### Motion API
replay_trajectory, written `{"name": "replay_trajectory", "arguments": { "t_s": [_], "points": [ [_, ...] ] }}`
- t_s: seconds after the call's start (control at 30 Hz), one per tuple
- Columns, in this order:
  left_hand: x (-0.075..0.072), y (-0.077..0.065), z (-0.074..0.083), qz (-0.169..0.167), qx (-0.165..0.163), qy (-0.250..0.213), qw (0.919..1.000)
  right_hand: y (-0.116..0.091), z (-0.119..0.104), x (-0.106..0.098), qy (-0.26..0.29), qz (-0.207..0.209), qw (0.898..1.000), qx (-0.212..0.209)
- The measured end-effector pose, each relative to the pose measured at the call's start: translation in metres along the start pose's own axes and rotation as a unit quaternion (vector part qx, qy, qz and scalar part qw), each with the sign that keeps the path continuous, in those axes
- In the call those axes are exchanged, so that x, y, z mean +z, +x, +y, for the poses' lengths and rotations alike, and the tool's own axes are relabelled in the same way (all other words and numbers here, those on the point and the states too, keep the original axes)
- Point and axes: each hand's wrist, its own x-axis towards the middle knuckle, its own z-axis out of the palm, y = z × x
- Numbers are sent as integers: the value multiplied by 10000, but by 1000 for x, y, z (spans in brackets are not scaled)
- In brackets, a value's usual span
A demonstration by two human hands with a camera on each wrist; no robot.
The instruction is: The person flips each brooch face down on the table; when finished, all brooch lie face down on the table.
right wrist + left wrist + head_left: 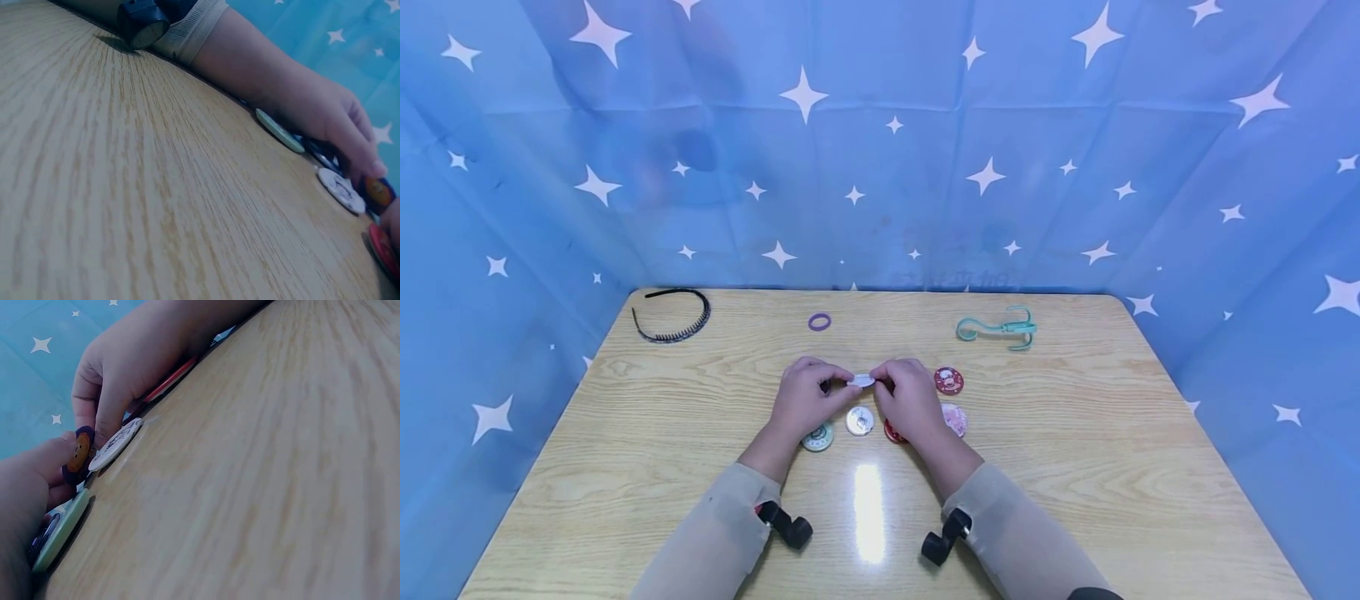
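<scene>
Both hands hold one round badge point(861, 381) between them, tilted up just above the table. Its front, dark with an orange figure, shows in the left wrist view as the badge point(79, 455); its pale back faces the head camera. My left hand point(808, 396) pinches the left edge between thumb and fingers. My right hand point(910, 400) pinches the right edge with its fingertips. A white badge point(860, 421) lies just below the held one. A green badge point(817, 437) lies by the left wrist, and a red badge point(893, 432) is partly hidden under the right hand.
Right of the right hand lie another red badge point(948, 381) and a pink badge point(954, 419). Farther back are a black toothed headband point(688, 331), a purple ring point(819, 322) and a teal hooked object point(1000, 327). A blue starred curtain point(880, 167) stands behind the wooden table point(1112, 433).
</scene>
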Motion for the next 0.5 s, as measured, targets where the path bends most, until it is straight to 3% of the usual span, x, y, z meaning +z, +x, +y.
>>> {"name": "replay_trajectory", "arguments": {
  "t_s": [0.5],
  "points": [
    [-1, 1, 1, -202, -219, 27, 9996, -1, 4, 0, -7, -33, 9993, -360]
  ]
}}
